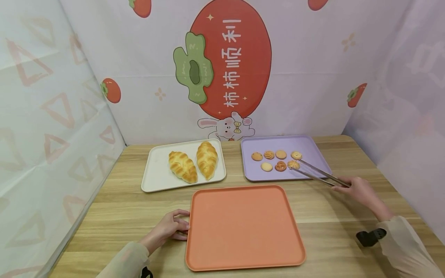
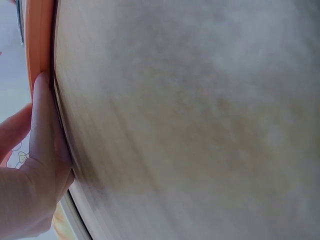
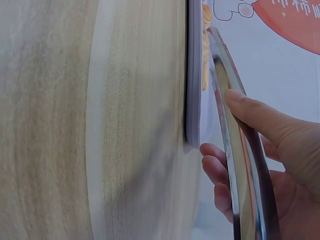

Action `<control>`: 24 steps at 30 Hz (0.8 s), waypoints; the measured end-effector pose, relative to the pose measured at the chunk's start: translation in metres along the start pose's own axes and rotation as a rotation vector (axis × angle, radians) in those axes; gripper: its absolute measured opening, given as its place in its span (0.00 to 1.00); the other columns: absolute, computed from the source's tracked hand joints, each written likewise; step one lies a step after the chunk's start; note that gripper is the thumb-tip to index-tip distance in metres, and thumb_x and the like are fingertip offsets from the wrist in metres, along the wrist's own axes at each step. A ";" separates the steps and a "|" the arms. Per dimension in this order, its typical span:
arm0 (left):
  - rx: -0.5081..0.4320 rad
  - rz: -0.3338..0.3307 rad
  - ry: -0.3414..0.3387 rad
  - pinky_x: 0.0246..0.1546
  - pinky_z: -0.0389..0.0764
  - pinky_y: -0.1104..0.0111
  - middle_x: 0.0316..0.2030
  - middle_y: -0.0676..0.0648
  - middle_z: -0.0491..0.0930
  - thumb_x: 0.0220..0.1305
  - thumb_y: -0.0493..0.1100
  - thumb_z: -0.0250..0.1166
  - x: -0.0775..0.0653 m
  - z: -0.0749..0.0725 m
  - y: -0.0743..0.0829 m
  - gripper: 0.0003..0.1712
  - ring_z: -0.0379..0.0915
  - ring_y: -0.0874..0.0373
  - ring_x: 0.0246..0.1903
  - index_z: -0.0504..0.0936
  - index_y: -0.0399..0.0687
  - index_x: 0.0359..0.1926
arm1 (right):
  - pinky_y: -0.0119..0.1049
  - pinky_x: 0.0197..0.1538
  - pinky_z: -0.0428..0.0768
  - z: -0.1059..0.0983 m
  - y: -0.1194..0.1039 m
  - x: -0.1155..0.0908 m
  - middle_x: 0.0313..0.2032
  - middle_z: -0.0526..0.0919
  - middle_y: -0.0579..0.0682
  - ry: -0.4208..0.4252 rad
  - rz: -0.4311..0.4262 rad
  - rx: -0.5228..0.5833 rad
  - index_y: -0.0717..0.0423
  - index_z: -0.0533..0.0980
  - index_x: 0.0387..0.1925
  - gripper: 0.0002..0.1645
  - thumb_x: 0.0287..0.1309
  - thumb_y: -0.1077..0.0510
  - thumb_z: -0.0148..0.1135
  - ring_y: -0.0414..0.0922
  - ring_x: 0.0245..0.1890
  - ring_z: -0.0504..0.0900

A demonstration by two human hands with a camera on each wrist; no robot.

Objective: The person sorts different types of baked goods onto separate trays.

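Note:
My right hand (image 1: 359, 193) holds metal tongs (image 1: 323, 172), with the thumb laid along one arm in the right wrist view. Their two tips are apart, on either side of a flower-shaped cookie (image 1: 293, 164) at the front right of the group. Whether they touch it I cannot tell. Several small cookies of different shapes, among them a pretzel-like one (image 1: 280, 166), lie in two rows on the purple tray (image 1: 257, 144). At the left edge of the orange tray (image 1: 243, 227), my left hand (image 1: 170, 226) rests its fingers against the rim.
A cream tray (image 1: 156, 173) with two braided bread loaves (image 1: 207, 160) stands at the back left of the wooden table (image 1: 114, 216). Printed cloth walls (image 1: 299, 96) rise behind and at both sides. The orange tray's surface is bare.

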State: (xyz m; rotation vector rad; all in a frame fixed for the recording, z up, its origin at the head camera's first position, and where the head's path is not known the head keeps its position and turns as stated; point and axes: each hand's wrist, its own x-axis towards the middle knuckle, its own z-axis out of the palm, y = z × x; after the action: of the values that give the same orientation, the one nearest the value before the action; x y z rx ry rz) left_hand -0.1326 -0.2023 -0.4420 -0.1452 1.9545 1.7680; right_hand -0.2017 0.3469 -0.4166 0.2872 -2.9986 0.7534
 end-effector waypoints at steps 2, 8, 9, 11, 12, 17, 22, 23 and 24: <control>0.001 -0.004 0.002 0.26 0.82 0.61 0.26 0.46 0.77 0.53 0.25 0.56 0.000 0.000 0.000 0.28 0.76 0.55 0.25 0.57 0.24 0.55 | 0.30 0.22 0.58 0.000 0.000 -0.001 0.17 0.66 0.45 0.004 0.004 -0.004 0.64 0.77 0.35 0.19 0.50 0.51 0.62 0.38 0.18 0.60; 0.000 -0.004 0.004 0.26 0.82 0.61 0.26 0.46 0.77 0.52 0.25 0.57 0.000 0.001 0.000 0.29 0.76 0.55 0.25 0.57 0.24 0.55 | 0.29 0.20 0.57 0.001 -0.003 -0.009 0.17 0.68 0.44 0.031 -0.013 -0.011 0.65 0.76 0.36 0.21 0.49 0.50 0.63 0.37 0.16 0.58; 0.000 -0.003 0.004 0.26 0.82 0.61 0.26 0.46 0.77 0.52 0.25 0.57 0.000 0.001 0.000 0.29 0.76 0.55 0.25 0.57 0.24 0.55 | 0.29 0.20 0.58 0.002 -0.003 -0.011 0.18 0.69 0.44 0.038 -0.015 -0.014 0.67 0.76 0.39 0.23 0.49 0.50 0.63 0.37 0.16 0.59; -0.002 -0.001 0.004 0.26 0.82 0.61 0.26 0.46 0.77 0.52 0.25 0.57 -0.001 0.001 0.001 0.29 0.76 0.55 0.25 0.57 0.24 0.55 | 0.29 0.21 0.60 0.002 -0.004 -0.014 0.19 0.73 0.44 0.056 -0.019 -0.015 0.69 0.75 0.41 0.27 0.47 0.50 0.64 0.37 0.17 0.61; -0.001 0.000 0.004 0.26 0.82 0.61 0.26 0.46 0.77 0.52 0.25 0.57 -0.001 0.001 0.001 0.29 0.76 0.55 0.25 0.57 0.24 0.55 | 0.29 0.21 0.61 0.002 -0.005 -0.016 0.20 0.75 0.44 0.065 -0.018 -0.013 0.71 0.74 0.43 0.29 0.47 0.50 0.65 0.36 0.18 0.62; 0.000 0.007 -0.001 0.26 0.82 0.61 0.26 0.46 0.77 0.52 0.25 0.57 -0.001 0.001 0.001 0.28 0.76 0.55 0.25 0.57 0.24 0.54 | 0.28 0.21 0.65 0.004 -0.006 -0.025 0.21 0.79 0.45 0.098 -0.050 0.018 0.72 0.74 0.43 0.29 0.43 0.53 0.67 0.32 0.19 0.65; 0.003 0.014 -0.005 0.26 0.82 0.61 0.26 0.46 0.76 0.52 0.25 0.57 -0.001 0.001 0.001 0.28 0.76 0.55 0.25 0.57 0.23 0.54 | 0.27 0.18 0.65 0.006 -0.006 -0.035 0.23 0.80 0.46 0.060 -0.031 0.076 0.73 0.72 0.45 0.30 0.45 0.54 0.66 0.30 0.19 0.66; 0.003 0.015 -0.004 0.26 0.82 0.61 0.26 0.46 0.76 0.52 0.25 0.57 -0.001 0.001 0.002 0.28 0.76 0.55 0.25 0.57 0.23 0.54 | 0.27 0.18 0.65 0.007 -0.006 -0.037 0.23 0.80 0.46 0.059 -0.036 0.085 0.74 0.72 0.45 0.30 0.44 0.55 0.67 0.29 0.18 0.66; 0.003 0.014 -0.003 0.25 0.82 0.61 0.26 0.46 0.76 0.52 0.25 0.57 -0.001 0.001 0.002 0.28 0.76 0.55 0.25 0.57 0.24 0.54 | 0.27 0.17 0.66 0.007 -0.005 -0.039 0.23 0.80 0.47 0.054 -0.044 0.103 0.75 0.72 0.45 0.30 0.44 0.56 0.67 0.29 0.18 0.67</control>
State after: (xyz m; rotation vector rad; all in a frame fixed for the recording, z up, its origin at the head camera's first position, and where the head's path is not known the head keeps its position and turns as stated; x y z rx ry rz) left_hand -0.1318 -0.2017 -0.4399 -0.1281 1.9606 1.7736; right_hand -0.1624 0.3457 -0.4236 0.3296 -2.8977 0.8985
